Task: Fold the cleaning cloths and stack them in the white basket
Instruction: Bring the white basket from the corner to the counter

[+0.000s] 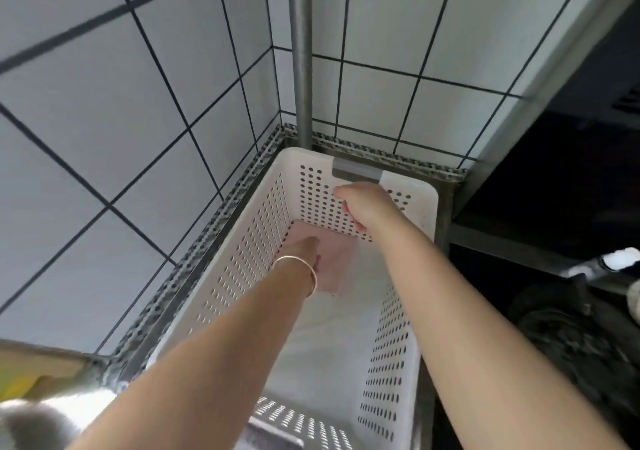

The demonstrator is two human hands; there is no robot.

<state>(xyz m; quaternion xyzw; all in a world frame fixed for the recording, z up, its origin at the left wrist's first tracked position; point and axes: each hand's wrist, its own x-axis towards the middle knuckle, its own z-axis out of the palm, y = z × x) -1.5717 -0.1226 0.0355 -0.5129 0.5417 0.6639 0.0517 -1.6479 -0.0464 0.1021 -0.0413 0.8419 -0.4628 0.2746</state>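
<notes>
A white perforated basket (239, 262) stands in the tiled corner on a metal shelf. A folded pale pink cloth (337, 259) lies on the basket's floor near its far left corner. My left hand (303, 248), with a thin bangle on the wrist, reaches down into the basket and rests on the cloth; its fingers are hidden under the hand. My right hand (363, 207) hovers loosely curled above the far end of the basket, just below the grey handle (356, 172), with nothing seen in it.
White tiled walls (138, 137) close in on the left and back. A metal post (301, 68) rises just behind the basket. A perforated metal rail (194, 252) runs along the shelf edge. Dark shelving and blurred items (571, 311) lie to the right.
</notes>
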